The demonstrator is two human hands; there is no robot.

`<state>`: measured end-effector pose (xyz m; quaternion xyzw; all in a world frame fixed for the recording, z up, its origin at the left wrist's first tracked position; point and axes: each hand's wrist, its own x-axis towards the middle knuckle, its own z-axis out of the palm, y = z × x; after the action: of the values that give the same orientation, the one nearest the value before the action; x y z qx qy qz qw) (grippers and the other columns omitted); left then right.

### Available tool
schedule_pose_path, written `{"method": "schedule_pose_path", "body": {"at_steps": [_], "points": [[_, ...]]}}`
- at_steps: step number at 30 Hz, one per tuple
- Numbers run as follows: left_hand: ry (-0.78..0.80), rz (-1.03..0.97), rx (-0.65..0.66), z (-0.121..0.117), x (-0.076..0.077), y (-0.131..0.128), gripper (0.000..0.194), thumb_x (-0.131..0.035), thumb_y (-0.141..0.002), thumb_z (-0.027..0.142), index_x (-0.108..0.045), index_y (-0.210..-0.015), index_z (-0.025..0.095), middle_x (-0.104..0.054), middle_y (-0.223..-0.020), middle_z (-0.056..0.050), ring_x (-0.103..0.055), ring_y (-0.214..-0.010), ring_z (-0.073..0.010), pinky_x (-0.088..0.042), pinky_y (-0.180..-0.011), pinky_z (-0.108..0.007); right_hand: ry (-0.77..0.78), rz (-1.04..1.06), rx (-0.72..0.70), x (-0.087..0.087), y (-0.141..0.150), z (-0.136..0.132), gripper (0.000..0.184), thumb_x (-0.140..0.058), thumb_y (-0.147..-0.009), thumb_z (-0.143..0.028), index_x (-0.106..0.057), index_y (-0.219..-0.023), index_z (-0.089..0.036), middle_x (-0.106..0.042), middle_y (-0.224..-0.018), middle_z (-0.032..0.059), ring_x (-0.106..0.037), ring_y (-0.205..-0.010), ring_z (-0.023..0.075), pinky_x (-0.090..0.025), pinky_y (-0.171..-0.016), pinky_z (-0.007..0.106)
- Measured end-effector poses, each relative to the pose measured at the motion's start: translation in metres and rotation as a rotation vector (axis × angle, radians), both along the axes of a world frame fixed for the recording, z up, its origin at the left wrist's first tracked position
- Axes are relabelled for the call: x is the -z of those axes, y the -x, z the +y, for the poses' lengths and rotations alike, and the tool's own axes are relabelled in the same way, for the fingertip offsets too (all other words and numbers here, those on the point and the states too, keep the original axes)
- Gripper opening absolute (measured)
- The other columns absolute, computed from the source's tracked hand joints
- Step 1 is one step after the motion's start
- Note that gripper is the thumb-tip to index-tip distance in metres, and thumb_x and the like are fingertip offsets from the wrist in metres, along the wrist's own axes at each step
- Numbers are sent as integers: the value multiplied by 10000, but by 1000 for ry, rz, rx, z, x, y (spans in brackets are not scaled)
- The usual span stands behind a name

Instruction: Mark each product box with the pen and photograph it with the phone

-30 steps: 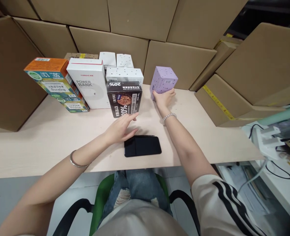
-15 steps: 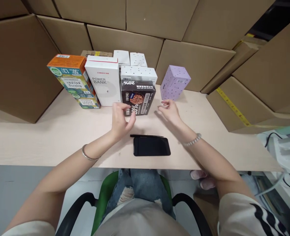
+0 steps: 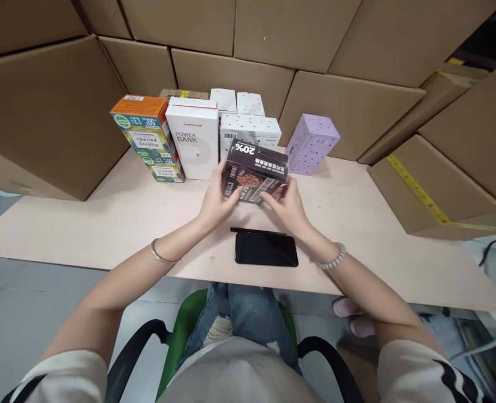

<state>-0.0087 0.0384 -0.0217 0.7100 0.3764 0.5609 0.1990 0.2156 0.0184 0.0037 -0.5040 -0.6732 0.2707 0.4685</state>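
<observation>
Between both hands is a dark snack box (image 3: 254, 173) printed with "20%" and a round oat-crisp picture, tilted in front of the white boxes. My left hand (image 3: 218, 201) grips its left side, thumb on the front face. My right hand (image 3: 288, 207) is closed round its lower right corner, thumb on the front too; those fingertips are partly hidden. Just behind it stands a white dotted box (image 3: 252, 126). To the left is a white power bank box (image 3: 193, 145). A black phone (image 3: 267, 249) lies below the hands, with a thin black pen-like stick (image 3: 252, 230) along its far edge.
A purple dotted box (image 3: 310, 145) stands right of the group. Orange and teal Binking boxes (image 3: 149, 140) are stacked at the left. Large cardboard boxes (image 3: 231, 73) wall the back and sides of the pale table (image 3: 155, 224). My chair's armrests (image 3: 327, 358) are below the table edge.
Both hands have closed on the dark snack box, which is now tilted and shifted away from the white box behind it. The whole view has turned slightly.
</observation>
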Motion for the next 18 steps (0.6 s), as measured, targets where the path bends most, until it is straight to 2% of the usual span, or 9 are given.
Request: {"method": "schedule_pose_path", "body": {"at_steps": [2, 6, 9, 11, 15, 18], "points": [[-58, -10, 33, -3, -2, -1, 740, -704, -961, 470, -343, -1584, 303, -469, -1609, -136, -480, -1512, -312, -401, -1285, -503, -19, 50, -15, -4, -11, -10, 615, -757, -842, -605, -398, -1224, -285, -628, -1129, 62, -651, -795, 184, -603, -726, 390], [-169, -36, 141, 0, -2, -2, 730, -792, -909, 382, -413, -1531, 321, -589, -1462, -103, -641, -1335, -253, -559, -1132, -381, -182, 44, -7, -17, -33, -24, 829, -852, -749, -619, -371, -1361, -334, -546, -1372, 102, -700, -937, 206, -635, -749, 378], [-223, -41, 201, 6, -1, 2, 707, -823, -883, 357, -469, -1495, 329, -614, -1421, -85, -648, -1323, -238, -587, -1088, -343, -253, -13, -48, -30, -45, -29, 772, -857, -761, -588, -478, -1382, -332, -587, -1360, 96, -707, -1015, 241, -649, -808, 396], [-218, -5, 229, 9, -3, 6, 800, -864, -840, 388, -450, -1523, 331, -576, -1484, -101, -596, -1396, -264, -578, -1113, -364, -256, 41, -73, -36, -49, -30, 731, -863, -753, -605, -535, -1339, -318, -631, -1315, 91, -708, -1069, 264, -650, -872, 424], [-207, 123, 270, 10, -8, 11, 1160, -923, -749, 497, -213, -1655, 349, -372, -1676, -141, -426, -1554, -343, -457, -1254, -485, -140, 224, -150, -40, -53, -26, 693, -855, -750, -647, -581, -1285, -301, -697, -1270, 87, -671, -1239, 300, -605, -1047, 498], [-274, 125, 246, 6, -12, 12, 1104, -883, -793, 514, -213, -1657, 365, -378, -1661, -122, -446, -1531, -336, -432, -1269, -500, 94, 309, -231, -39, -60, -18, 618, -890, -745, -563, -629, -1230, -284, -734, -1247, 82, -694, -1204, 306, -617, -1031, 511]]}}
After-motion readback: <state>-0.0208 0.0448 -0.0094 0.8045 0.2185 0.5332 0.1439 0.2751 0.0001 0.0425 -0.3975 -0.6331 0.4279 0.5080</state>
